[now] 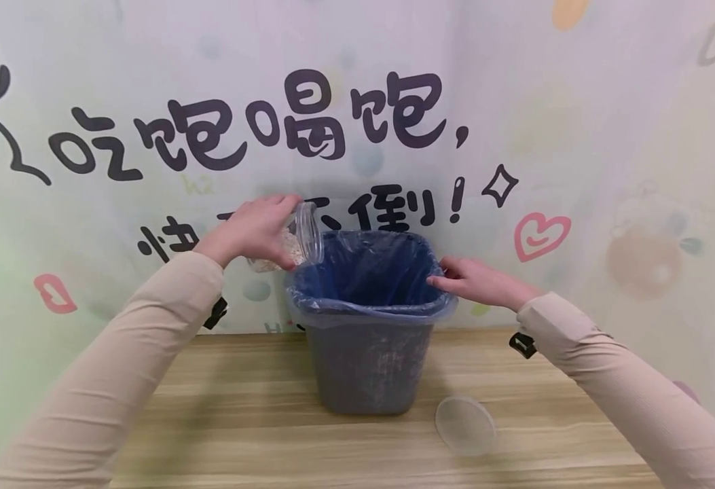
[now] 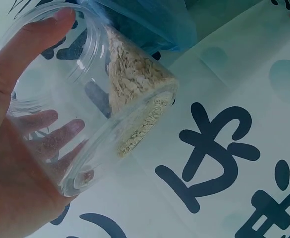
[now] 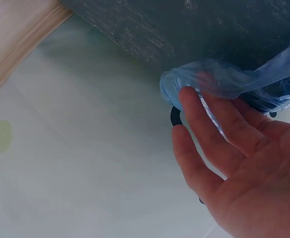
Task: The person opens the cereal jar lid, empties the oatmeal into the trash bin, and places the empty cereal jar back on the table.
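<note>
My left hand (image 1: 253, 227) grips a clear jar (image 2: 92, 129) tipped on its side, with fingers and thumb around its wall. Rolled oats (image 2: 132, 74) lie heaped along the jar's lower side. Its mouth points right, at the left rim of a grey trash bin (image 1: 369, 367). A blue plastic bag (image 1: 375, 272) lines the bin and folds over its rim. At the bin's right rim my right hand (image 1: 476, 278) holds on, thumb over the edge and fingers against the outside. In the right wrist view those fingers (image 3: 204, 124) touch the folded bag.
A round translucent lid (image 1: 465, 426) lies flat on the wooden table (image 1: 241, 421), in front of the bin and to its right. Behind the bin hangs a pale printed cloth (image 1: 491, 81) with large dark characters and pink hearts.
</note>
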